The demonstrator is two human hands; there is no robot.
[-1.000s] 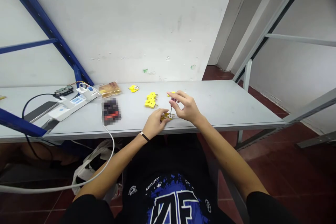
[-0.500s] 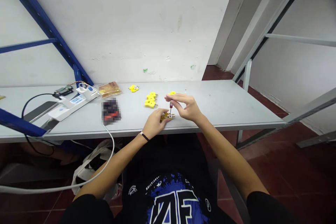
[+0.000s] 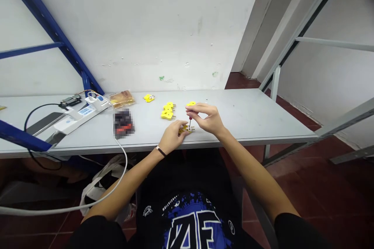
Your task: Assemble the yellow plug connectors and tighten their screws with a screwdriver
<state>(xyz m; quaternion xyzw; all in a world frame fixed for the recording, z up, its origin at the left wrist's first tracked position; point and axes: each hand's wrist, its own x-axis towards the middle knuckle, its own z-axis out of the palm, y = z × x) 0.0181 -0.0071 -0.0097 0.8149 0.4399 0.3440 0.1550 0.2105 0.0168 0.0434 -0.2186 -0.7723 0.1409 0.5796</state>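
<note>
The person sits right up against the worktop (image 3: pixel 254 120), both hands busy near its front edge. The left hand (image 3: pixel 171 137) lies low, thumb and fingers pinching a yellow plug (image 3: pixel 185 128) down on the surface, its metal prongs pointing to the right. The right hand (image 3: pixel 209 118) is above and beside it, fingers gathered around the top of a small screwdriver (image 3: pixel 190 121). I can make out a bit of red on the handle and a thin shaft, nearly upright, running down to the plug; whether the tip sits in a screw is too small to tell from here.

Beyond the left hand there's a little cluster of yellow plugs (image 3: pixel 167 115), bunched close together with their prongs also to the right. Another yellow piece (image 3: pixel 191 103) lies just past the right hand's fingers, and one more bit, a yellow part (image 3: pixel 148 98), sits farther back near the wall (image 3: pixel 146 35).

Over on the left, a clear packet (image 3: pixel 122 99) with something amber in it lies behind a dark and red item (image 3: pixel 124 124) too blurred to name. Next along comes a white power strip (image 3: pixel 83 113), set at a slant, with a dark flat slab (image 3: pixel 46 123) just beside it. A white cable (image 3: pixel 125 163) droops over the front edge, and the left wrist wears a dark band (image 3: pixel 161 151).
</note>
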